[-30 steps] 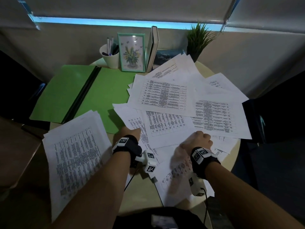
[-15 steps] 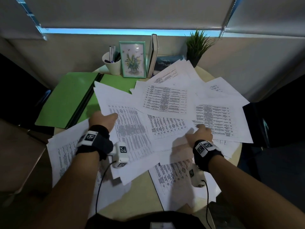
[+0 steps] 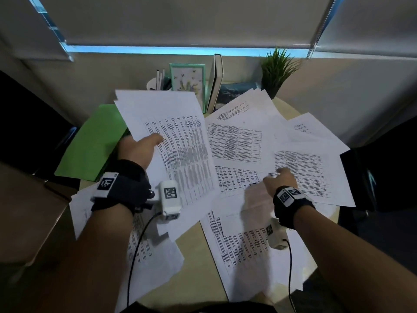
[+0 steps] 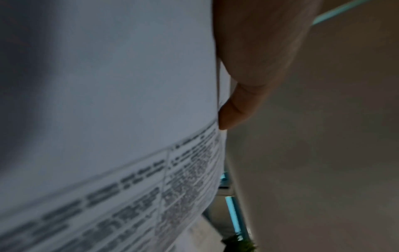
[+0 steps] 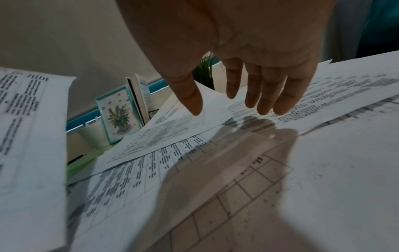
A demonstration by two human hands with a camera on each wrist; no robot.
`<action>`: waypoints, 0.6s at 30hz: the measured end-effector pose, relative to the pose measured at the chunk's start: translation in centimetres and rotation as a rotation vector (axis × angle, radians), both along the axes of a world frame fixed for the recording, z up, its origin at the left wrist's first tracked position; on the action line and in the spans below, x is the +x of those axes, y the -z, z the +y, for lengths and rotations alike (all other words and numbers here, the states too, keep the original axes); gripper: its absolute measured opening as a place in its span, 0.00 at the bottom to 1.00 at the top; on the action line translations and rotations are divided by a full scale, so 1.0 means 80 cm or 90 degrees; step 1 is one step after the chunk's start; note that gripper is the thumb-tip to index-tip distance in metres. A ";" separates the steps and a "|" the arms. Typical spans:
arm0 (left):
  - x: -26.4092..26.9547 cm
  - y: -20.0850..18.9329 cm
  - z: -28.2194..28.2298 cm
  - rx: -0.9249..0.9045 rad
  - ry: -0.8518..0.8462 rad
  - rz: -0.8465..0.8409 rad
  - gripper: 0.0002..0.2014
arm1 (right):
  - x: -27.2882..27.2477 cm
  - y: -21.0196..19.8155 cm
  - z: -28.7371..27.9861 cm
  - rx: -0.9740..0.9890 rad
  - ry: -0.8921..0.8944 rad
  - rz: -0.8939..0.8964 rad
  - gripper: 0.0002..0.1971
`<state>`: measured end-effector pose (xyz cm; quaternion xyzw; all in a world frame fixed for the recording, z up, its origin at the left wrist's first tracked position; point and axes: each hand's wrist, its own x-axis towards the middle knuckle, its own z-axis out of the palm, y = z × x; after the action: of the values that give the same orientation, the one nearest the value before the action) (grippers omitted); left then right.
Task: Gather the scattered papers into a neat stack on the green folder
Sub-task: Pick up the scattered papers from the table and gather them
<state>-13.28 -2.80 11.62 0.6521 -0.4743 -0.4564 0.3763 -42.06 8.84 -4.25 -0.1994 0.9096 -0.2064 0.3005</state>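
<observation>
My left hand pinches a printed sheet by its left edge and holds it lifted over the green folder, which lies open at the table's back left. In the left wrist view the thumb presses on the sheet. My right hand hovers with straight fingers just above the scattered papers on the right half of the round table. More sheets lie near the front edge.
Along the back stand a white pen cup, a framed flower picture, an upright book and a small green plant. A loose pile of papers overhangs the front left. A brown surface adjoins the left.
My left hand has lifted the printed sheet off the table and carried it up and back toward the folder. My right hand has opened and moved forward over the papers.
</observation>
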 end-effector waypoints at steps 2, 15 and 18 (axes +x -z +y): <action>0.001 0.046 -0.003 0.094 -0.004 0.032 0.22 | -0.002 0.000 -0.005 -0.001 0.014 -0.027 0.39; 0.002 0.206 0.055 0.354 0.156 -0.290 0.34 | 0.067 0.025 0.009 0.098 -0.076 0.092 0.16; -0.001 0.201 0.059 0.321 0.167 -0.363 0.31 | 0.077 0.013 0.015 0.091 -0.069 0.102 0.40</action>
<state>-13.38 1.94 -4.42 0.7585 -0.5118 -0.4034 -0.0037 -35.88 10.07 -5.29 -0.2418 0.9311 -0.1078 0.2509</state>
